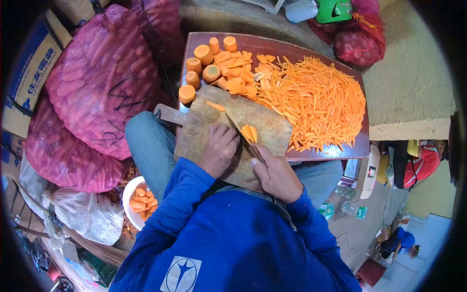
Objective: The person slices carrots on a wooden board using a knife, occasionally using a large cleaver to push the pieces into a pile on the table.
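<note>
My right hand point(278, 176) is wrapped round the handle of a kitchen knife point(238, 127), its blade angled up and left across a worn wooden cutting board point(272, 119). On the board's left half rests my left hand point(220, 150), fingers curled in; whatever they may hold is hidden. Cut carrot sticks point(249, 133) lie right beside the blade. A thin carrot piece point(215, 105) sits near the knife tip. Beyond the board, thick carrot chunks point(211, 73) and slices stand at the upper left, and a large heap of shredded carrot point(321, 104) spreads to the right.
The board overlaps a dark red table point(357, 143) at my knees. Large pink mesh sacks point(104, 78) crowd the left. A white bowl point(130, 199) of carrot pieces stands low at left. Plastic bottles point(352, 210) are on the floor at right, and another person point(401, 241) is farther off.
</note>
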### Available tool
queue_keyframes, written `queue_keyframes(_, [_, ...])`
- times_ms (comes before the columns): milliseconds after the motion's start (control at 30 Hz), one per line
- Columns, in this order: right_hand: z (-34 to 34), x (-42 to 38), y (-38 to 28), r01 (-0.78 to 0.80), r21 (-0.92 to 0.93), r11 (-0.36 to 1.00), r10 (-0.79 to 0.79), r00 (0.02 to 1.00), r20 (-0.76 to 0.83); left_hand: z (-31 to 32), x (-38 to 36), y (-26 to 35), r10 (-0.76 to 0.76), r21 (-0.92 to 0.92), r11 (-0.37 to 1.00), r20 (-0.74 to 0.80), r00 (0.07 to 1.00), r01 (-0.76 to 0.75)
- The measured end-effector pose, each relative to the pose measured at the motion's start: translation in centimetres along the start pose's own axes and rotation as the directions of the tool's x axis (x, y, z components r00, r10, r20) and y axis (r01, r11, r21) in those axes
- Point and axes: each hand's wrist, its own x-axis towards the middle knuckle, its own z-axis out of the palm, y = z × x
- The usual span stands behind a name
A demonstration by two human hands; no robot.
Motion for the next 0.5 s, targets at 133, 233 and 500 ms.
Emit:
queue_keyframes(133, [-0.6,-0.7,-0.5,0.054,0.143,0.988,-0.048,0.998,-0.045,-0.1,0.3,0.6,-0.064,0.001,0.998,0.0,0.998,0.064])
queue_keyframes(233, [-0.2,-0.6,-0.3,0.015,0.109,0.994,-0.014,1.0,-0.011,-0.3,0.1,0.3,-0.059,0.004,0.998,0.009,0.998,0.059])
queue_keyframes(500, [0.3,-1.0,0.4,0.024,0.213,0.977,-0.002,0.995,-0.104,-0.3,0.0,0.3,-0.109,-0.015,0.994,0.027,0.994,0.109])
